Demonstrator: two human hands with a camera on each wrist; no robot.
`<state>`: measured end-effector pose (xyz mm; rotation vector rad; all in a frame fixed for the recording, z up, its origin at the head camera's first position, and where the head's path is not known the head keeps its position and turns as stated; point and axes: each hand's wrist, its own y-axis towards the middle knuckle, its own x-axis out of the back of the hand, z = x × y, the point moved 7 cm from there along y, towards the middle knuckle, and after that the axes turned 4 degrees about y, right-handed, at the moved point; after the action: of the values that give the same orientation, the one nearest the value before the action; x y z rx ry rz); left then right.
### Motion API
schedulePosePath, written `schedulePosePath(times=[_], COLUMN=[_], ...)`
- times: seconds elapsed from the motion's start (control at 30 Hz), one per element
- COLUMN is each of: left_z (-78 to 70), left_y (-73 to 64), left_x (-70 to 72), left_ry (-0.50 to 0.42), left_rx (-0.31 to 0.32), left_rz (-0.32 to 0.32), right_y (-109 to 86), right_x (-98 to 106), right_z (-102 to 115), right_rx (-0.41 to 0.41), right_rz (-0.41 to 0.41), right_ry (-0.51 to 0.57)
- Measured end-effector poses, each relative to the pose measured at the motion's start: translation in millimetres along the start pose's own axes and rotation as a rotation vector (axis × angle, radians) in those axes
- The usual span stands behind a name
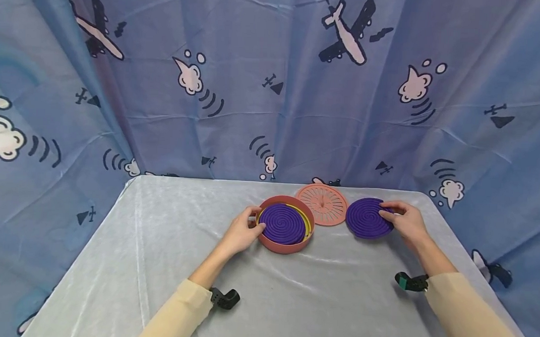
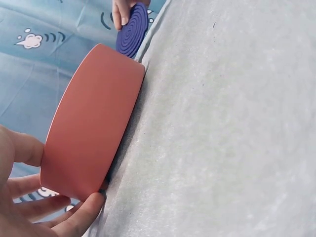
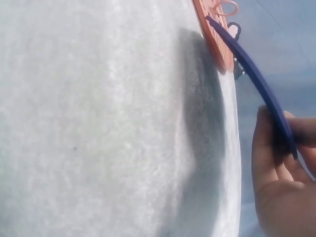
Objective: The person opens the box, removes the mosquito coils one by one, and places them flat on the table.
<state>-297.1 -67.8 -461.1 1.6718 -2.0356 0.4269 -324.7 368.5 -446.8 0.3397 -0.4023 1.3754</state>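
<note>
As the left hand [image 1: 244, 231] grips a round red container [image 1: 281, 248] on the desk [image 1: 159, 259], the right hand [image 1: 406, 223] pinches a purple coil [image 1: 367, 219] beside a slotted lid [image 1: 315, 215]. Work looks partway — a second coil [image 1: 282, 223] inside over something yellow [image 1: 308, 228], lid off. Only the head view reveals the contents; the right-wrist camera catches the pinched coil edge-on, bowed.

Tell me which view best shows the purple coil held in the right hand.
The head view shows the purple coil best, its spiral face nearly whole, with the right hand at one edge. The left wrist view shows it small and slanted; the right wrist view shows it edge-on, bowed.
</note>
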Motion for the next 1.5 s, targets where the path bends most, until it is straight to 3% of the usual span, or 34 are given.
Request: schedulePosePath(times=[0.3, 0.8, 1.17, 1.5], left_z=[0.6, -1.6, 0.1, 1.5], left_y=[-0.9, -3.0, -2.1, -0.6], left_x=[-0.2, -0.8, -0.3, -1.8], left_ry=[0.006, -0.001, 0.003, 0.011], left_rx=[0.01, 0.0, 0.0, 0.012], left_rz=[-0.009, -0.019, -0.013, -0.017], right_y=[3.2, 3.0, -2.8, -5.4], right_x=[1, 7, 20, 5], right_z=[-15, -29, -26, 3], right_rx=[-0.055, -0.038, -0.002, 0.069], right_rz=[-0.002, 0.048, 0.069, 0.103], right_ry=[-0.034, -0.164, -0.125, -0.066])
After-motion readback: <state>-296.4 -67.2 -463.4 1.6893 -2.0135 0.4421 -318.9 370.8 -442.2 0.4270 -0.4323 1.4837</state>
